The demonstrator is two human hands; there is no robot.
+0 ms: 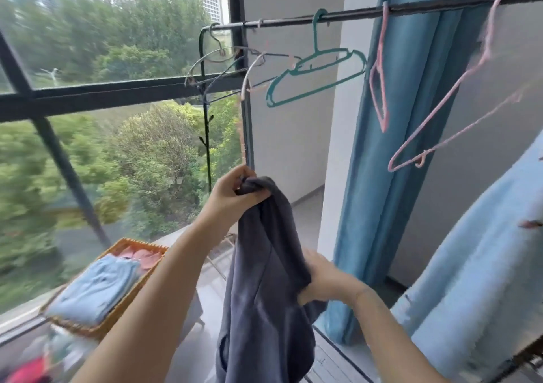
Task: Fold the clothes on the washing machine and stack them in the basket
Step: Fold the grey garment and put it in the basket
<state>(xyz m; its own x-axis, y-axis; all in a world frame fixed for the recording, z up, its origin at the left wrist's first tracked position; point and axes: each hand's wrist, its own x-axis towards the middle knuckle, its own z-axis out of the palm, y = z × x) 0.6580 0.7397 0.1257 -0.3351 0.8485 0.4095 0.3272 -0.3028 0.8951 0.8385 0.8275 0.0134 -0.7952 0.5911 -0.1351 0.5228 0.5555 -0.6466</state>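
This is a home laundry balcony high up in an apartment block. A black-framed window [117,88] fills the nine to twelve o'clock part of the view and looks down onto treetops, with a tall building [212,3] beyond at eleven o'clock. A dark drying rail [352,15] runs across from twelve to one o'clock, carrying a teal plastic hanger [316,74], pink hangers [379,71] and thin wire hangers [217,59]. A blue curtain [390,147] hangs at two o'clock beside a white wall. At seven o'clock an orange woven basket [123,309] holds a folded light blue garment [94,288].
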